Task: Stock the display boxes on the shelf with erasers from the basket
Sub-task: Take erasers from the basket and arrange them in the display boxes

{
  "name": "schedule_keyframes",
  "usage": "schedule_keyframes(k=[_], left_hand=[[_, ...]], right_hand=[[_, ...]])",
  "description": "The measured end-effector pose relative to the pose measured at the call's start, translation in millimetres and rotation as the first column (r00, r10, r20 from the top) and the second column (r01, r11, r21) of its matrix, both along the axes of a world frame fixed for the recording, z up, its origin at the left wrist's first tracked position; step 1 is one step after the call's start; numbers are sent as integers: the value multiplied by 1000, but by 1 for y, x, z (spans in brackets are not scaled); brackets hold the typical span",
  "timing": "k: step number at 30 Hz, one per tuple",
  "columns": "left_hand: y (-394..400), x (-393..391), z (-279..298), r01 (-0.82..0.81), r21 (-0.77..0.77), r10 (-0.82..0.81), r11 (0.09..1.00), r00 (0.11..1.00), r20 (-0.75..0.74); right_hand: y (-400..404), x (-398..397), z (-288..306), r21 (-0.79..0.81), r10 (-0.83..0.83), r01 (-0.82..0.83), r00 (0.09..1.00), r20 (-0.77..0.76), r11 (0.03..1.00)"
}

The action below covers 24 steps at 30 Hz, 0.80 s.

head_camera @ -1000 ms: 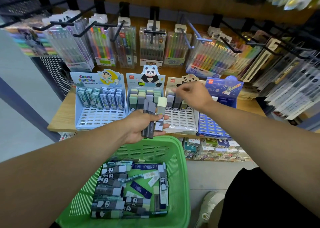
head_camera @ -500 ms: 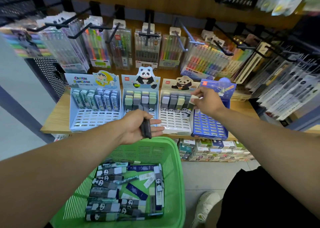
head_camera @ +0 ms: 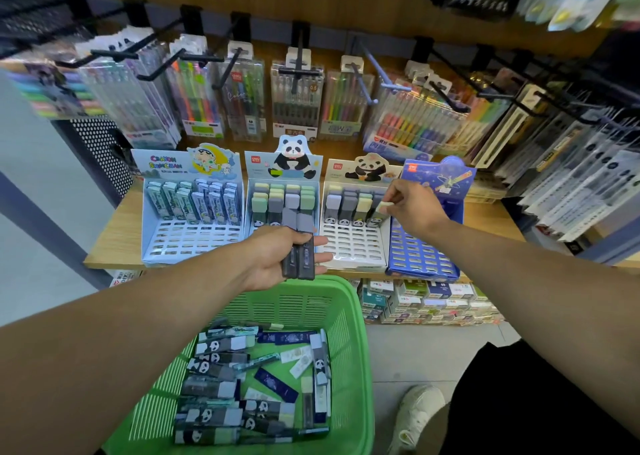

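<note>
Right hand (head_camera: 412, 209) has dropped from box top to the row | pinching a pale eraser (head_camera: 383, 208) into the white panda box (head_camera: 353, 247) (nearly seated) | left hand (head_camera: 277, 257) cradles two dark erasers (head_camera: 299, 257) over basket (head_camera: 349, 368)

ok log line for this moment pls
right hand: pinching pale green eraser at white panda box | left hand: holding two dark erasers | green basket: erasers left
</note>
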State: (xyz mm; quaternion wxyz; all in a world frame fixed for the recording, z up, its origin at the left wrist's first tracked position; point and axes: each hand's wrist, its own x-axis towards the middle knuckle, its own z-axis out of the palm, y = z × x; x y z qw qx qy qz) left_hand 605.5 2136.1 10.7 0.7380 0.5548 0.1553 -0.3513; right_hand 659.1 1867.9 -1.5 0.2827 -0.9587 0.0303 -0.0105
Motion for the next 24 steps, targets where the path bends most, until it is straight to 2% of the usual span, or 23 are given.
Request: schedule_keyframes(k=[6, 11, 15, 17, 21, 22, 24], left_hand=[[2, 1, 2, -6, -10, 6, 1000, 1000, -2], [3, 0, 4, -17, 18, 17, 1000, 1000, 4], [4, -1, 7, -63, 38, 63, 997, 998, -6], [5, 0, 7, -67, 24, 67, 997, 998, -18], [6, -1, 9, -84, 43, 84, 996, 996, -11], [7, -1, 9, -84, 69, 84, 994, 996, 0], [8, 0, 11, -71, 82, 70, 994, 998, 6]], right_hand=[[-1, 3, 0, -37, -24, 25, 1000, 12, 999], [3, 8, 1, -217, -45, 51, 998, 33, 975], [9, 10, -1, -371, -38, 19, 998, -43, 928], [11, 10, -2, -397, -45, 15, 997, -67, 918], [21, 3, 10, -362, 27, -20, 1000, 13, 932], [27, 1, 13, -282, 74, -61, 997, 37, 957], [46, -7, 21, 84, 177, -176, 984, -9, 981]])
